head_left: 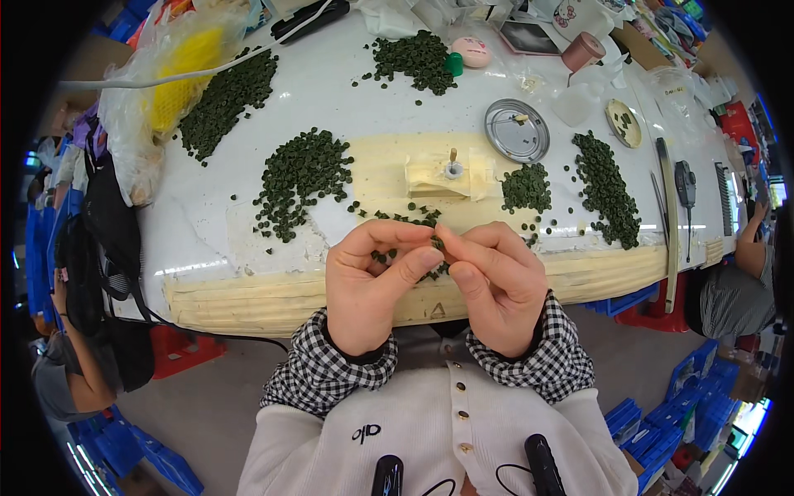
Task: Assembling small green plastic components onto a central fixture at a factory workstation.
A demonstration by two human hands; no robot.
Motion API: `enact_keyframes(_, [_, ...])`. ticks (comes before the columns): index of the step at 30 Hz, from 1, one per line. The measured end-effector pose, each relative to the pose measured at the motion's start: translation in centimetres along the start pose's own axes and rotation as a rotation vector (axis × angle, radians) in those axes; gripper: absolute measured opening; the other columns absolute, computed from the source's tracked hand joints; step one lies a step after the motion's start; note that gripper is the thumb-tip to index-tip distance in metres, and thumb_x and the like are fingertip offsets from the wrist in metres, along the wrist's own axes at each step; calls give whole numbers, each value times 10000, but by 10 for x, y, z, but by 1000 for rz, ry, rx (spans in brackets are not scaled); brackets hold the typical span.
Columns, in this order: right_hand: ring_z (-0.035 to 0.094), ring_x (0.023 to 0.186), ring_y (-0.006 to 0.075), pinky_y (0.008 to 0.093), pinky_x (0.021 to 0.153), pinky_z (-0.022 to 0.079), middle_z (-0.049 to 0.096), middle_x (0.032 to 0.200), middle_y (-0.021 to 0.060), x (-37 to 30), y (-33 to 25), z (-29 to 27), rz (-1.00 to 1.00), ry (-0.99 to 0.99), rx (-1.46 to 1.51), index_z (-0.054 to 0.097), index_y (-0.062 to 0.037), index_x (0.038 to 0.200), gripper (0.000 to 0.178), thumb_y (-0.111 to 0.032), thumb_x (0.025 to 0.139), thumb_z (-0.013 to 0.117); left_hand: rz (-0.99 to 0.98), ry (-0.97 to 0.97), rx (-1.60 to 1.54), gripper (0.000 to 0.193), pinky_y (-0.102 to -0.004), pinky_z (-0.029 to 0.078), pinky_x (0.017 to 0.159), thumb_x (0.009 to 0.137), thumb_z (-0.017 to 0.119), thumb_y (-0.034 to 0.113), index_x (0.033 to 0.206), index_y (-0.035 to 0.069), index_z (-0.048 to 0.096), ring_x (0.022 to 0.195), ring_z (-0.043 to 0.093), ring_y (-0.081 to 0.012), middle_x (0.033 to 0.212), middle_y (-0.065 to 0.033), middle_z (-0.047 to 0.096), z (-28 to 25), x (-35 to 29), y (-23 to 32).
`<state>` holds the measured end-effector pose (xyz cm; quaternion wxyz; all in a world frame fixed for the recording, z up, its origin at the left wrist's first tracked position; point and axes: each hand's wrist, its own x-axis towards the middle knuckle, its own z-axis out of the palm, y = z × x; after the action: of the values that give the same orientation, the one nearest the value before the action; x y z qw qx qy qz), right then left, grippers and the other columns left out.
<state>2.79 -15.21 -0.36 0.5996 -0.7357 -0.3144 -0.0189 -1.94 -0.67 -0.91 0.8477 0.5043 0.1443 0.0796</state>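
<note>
My left hand (364,285) and my right hand (503,289) meet over the table's near edge, fingertips almost touching. Between them they pinch a small dark green piece (437,242), mostly hidden by the fingers. Under and behind my hands lies a scatter of similar dark green pieces (428,217). Just beyond stands a tape-wrapped block (434,183) with a short upright pin (453,157) rising from a white round seat. To its right is a small pile of green pieces (526,188).
Larger piles of green pieces lie left (304,178), far left (231,99), at the back (413,62) and right (608,190). A round metal lid (517,132) lies behind the block. A long flat strip (668,223) crosses the right edge. Co-workers' arms (91,368) show at both sides.
</note>
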Motion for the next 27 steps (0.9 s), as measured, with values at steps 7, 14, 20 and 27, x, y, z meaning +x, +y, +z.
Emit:
enact_keyframes(7, [537,689,184,268,617,444,598,839,85,0,1,4,-68,27,-101,647,-10,1148,361,-44,791,689,180,-67,129,140,-179,339,535,800,705,-16,936,7,680,588,384,-24,676,45,465,-9,5,-2])
enact_keyframes(14, [548,701,198,274,625,455,610,843,94,0,0,3,-102,18,-92,652,5,1126,352,-11,777,690,334,-9,459,171,-195,247,495,774,733,2,943,22,709,552,317,-29,634,57,383,-13,4,4])
enact_keyframes(20, [558,704,196,272,631,465,615,849,97,-1,0,1,-74,3,-72,656,6,1119,339,1,781,685,463,-1,630,217,-202,243,482,746,746,-7,957,36,717,530,311,-40,611,44,383,-12,2,7])
enact_keyframes(27, [557,693,186,264,614,463,614,843,95,0,0,0,-73,-8,-66,659,4,1115,333,0,782,686,456,-37,634,227,-202,255,480,739,738,-23,958,36,719,527,324,-45,605,38,400,-14,3,10])
